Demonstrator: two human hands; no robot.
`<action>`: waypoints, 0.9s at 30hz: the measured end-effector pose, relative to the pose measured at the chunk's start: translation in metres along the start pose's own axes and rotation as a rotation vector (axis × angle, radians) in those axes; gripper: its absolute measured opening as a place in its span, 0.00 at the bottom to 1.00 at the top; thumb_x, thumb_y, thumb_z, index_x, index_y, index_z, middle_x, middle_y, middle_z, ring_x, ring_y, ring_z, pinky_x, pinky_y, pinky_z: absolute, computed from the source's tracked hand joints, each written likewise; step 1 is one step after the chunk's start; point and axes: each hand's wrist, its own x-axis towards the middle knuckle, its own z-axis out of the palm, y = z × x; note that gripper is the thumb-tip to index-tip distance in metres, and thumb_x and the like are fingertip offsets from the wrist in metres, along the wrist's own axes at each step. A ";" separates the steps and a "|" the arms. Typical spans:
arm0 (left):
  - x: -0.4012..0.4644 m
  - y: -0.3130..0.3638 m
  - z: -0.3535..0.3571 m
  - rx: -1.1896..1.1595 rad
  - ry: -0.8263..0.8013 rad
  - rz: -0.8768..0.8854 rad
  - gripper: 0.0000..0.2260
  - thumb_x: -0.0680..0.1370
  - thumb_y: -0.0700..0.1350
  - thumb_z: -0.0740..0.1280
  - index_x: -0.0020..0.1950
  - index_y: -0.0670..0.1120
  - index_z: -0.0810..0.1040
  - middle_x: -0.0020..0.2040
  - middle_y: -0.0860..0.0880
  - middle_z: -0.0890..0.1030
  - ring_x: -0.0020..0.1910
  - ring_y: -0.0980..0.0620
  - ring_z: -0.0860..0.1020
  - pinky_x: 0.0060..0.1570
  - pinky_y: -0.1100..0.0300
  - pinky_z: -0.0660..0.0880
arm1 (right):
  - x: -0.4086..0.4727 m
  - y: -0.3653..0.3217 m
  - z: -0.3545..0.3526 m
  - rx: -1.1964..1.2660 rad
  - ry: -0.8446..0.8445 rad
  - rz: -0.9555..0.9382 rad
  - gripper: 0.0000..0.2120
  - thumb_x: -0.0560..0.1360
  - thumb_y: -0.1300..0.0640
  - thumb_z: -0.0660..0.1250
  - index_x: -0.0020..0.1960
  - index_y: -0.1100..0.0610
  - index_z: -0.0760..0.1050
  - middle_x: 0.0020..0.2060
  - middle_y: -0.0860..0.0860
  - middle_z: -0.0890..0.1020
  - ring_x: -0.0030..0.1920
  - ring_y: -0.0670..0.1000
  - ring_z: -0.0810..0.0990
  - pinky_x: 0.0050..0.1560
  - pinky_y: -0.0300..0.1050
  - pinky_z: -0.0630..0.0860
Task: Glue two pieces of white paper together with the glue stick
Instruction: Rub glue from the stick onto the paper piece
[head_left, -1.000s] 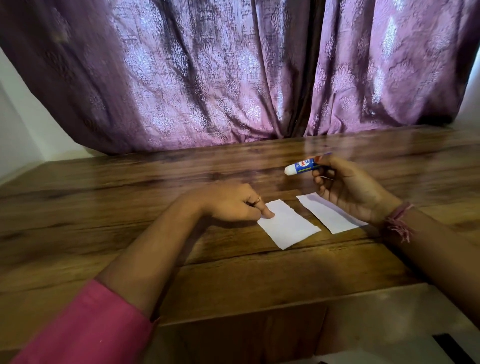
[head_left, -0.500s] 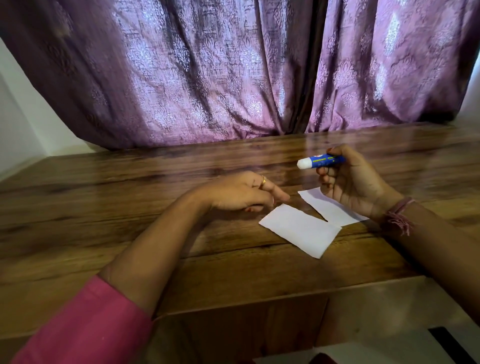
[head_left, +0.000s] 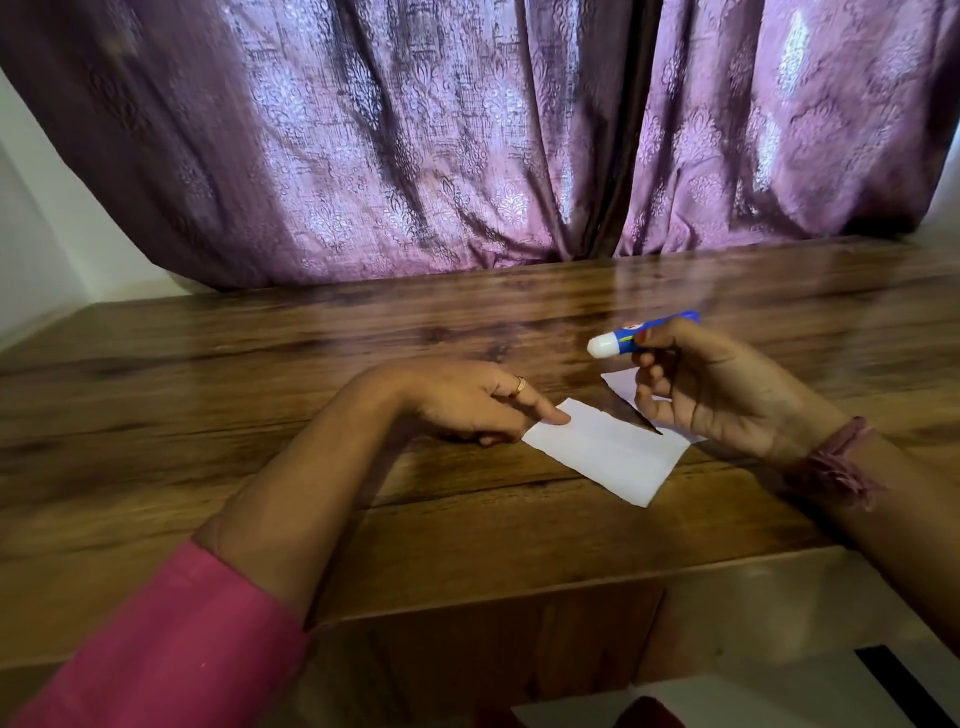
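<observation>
Fingers (head_left: 655, 387) of my right hand (head_left: 717, 389) curl round the glue stick (head_left: 631, 335); beneath, two white papers (head_left: 605, 452) overlap on the wooden table (head_left: 311, 493), purple curtain (head_left: 415, 130) beyond. My left hand (head_left: 467, 400) presses one fingertip on the nearer paper.

At the lower left of the frame we wear a pink sleeve (head_left: 161, 639) that ends partway up the forearm, leaving the wrist bare. On a finger of our left hand (head_left: 462, 397) sits a gold ring (head_left: 520, 385). At the right, a frayed pinkish thread band (head_left: 844, 457) wraps our right wrist.
</observation>
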 end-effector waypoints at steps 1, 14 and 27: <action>0.000 0.001 -0.001 -0.009 -0.010 -0.009 0.18 0.75 0.46 0.62 0.64 0.60 0.75 0.27 0.57 0.74 0.26 0.59 0.68 0.28 0.70 0.66 | 0.000 0.001 0.001 -0.019 -0.001 0.000 0.05 0.68 0.61 0.69 0.43 0.59 0.79 0.28 0.49 0.75 0.26 0.42 0.73 0.30 0.37 0.77; -0.008 0.002 -0.006 -0.317 0.013 0.039 0.15 0.76 0.42 0.61 0.61 0.45 0.78 0.25 0.53 0.74 0.21 0.58 0.64 0.22 0.67 0.61 | -0.003 0.001 0.019 -0.395 -0.120 -0.080 0.11 0.74 0.62 0.64 0.37 0.56 0.82 0.26 0.49 0.76 0.24 0.43 0.72 0.25 0.36 0.74; -0.014 -0.014 -0.008 -0.167 -0.082 -0.268 0.12 0.76 0.48 0.67 0.34 0.45 0.79 0.21 0.53 0.70 0.16 0.58 0.63 0.19 0.68 0.57 | 0.009 0.037 0.043 -0.737 -0.117 -0.296 0.07 0.70 0.60 0.66 0.36 0.63 0.75 0.21 0.51 0.70 0.19 0.46 0.64 0.19 0.35 0.62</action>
